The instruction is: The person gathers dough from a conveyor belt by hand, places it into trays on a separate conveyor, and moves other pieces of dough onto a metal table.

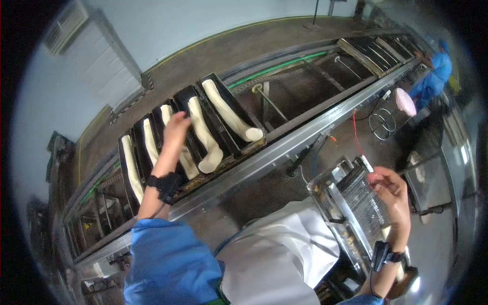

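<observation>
Long pale dough-like strips lie in dark trays side by side on a metal conveyor frame (284, 133). My left hand (177, 126) is over the middle strips, beside the top of one strip (199, 127); its fingers are blurred and what they hold, if anything, cannot be made out. The rightmost strip (226, 109) has a rounded, folded near end. On the right, my right hand (389, 188) pinches a small white and reddish tool (367, 165) with a red cord running up from it. That hand is above a metal mesh rack (358, 195).
Farther along the conveyor is another group of dark trays (373, 56). A person in blue (434, 73) stands at its far right end. A pink object (405, 102) and coiled cables (382, 124) are beside the conveyor. A pale wall (178, 25) rises behind.
</observation>
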`<state>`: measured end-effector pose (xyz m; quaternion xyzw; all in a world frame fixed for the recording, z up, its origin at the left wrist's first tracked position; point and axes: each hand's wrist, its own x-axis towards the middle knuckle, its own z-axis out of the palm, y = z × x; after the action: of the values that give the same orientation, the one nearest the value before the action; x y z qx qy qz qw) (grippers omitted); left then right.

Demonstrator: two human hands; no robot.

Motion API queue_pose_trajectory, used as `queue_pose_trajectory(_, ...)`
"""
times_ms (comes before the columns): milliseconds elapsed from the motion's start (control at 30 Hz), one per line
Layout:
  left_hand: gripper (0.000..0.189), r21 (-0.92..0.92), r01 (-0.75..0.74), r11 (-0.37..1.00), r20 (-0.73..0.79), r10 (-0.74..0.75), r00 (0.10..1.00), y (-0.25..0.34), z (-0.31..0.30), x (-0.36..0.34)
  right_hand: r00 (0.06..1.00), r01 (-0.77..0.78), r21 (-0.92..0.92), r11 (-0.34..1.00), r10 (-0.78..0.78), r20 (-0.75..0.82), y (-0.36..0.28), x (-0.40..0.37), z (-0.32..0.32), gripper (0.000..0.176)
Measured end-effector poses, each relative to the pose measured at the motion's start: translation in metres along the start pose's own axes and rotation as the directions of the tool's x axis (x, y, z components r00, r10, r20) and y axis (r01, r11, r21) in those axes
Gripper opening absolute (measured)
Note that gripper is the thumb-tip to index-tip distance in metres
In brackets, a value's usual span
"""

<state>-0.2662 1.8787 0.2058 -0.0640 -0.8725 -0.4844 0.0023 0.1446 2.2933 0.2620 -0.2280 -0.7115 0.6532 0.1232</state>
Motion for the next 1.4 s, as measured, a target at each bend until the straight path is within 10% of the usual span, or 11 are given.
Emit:
queue_pose_trajectory(300,0.079,-0.387,0.481,0.787,0.284,-0.394,0.874,0.032,0.046,-0.052,0.987,-0.145,-0.087,0.986,0.139,-0.077,0.08,0.018,-0.073,0.036)
queue_pose_trajectory(400,0.071,-0.516,0.219,0.828,0.168,-0.153,0.974,0.013,0.047,-0.029,0.984,-0.163,-0.046,0.986,0.159,-0.079,0.109,0.033,-0.114,0.034)
queue_pose_trajectory(600,0.066,0.219,0.102,0.97,-0.007,-0.103,0.995,0.026,0.069,-0.014,0.966,-0.157,-0.119,0.98,0.127,-0.227,0.195,0.051,-0.188,0.032)
queue_pose_trajectory(700,0.056,0.28,-0.174,0.944,0.052,0.167,0.985,0.045,0.099,-0.028,0.961,-0.167,-0.583,0.795,-0.001,-0.276,0.262,0.051,-0.228,0.035)
queue_pose_trajectory(767,0.057,0.003,-0.007,1.0,0.205,0.006,0.979,0.049,0.127,-0.037,0.913,-0.408,-0.749,0.522,0.225,-0.34,0.289,0.057,-0.242,0.046)
queue_pose_trajectory(867,0.064,-0.162,0.428,0.889,0.222,-0.39,0.894,0.101,0.157,-0.063,0.932,-0.356,-0.868,0.345,0.057,-0.359,0.331,0.064,-0.253,0.054)
queue_pose_trajectory(1000,0.064,-0.488,0.292,0.822,0.138,-0.257,0.956,0.056,0.149,-0.044,0.868,-0.493,-0.816,0.301,0.096,-0.488,0.286,0.086,-0.231,0.052)
queue_pose_trajectory(1100,0.062,-0.108,-0.132,0.985,-0.023,0.13,0.991,0.015,0.153,-0.032,0.882,-0.465,-0.834,0.299,0.079,-0.464,0.294,0.112,-0.244,0.053)
queue_pose_trajectory(1133,0.054,0.398,-0.354,0.846,-0.051,0.406,0.913,0.04,0.152,-0.045,0.883,-0.464,-0.833,0.3,0.078,-0.463,0.289,0.116,-0.243,0.053)
queue_pose_trajectory(1233,0.048,0.76,-0.391,0.519,0.067,0.536,0.842,0.06,0.125,-0.04,0.913,-0.401,-0.839,0.368,0.08,-0.401,0.267,0.129,-0.239,0.052)
queue_pose_trajectory(1400,0.026,0.743,0.025,0.668,-0.416,0.433,0.799,-0.074,0.053,-0.005,0.931,-0.319,-0.752,0.577,0.042,-0.363,0.238,0.139,-0.243,0.036)
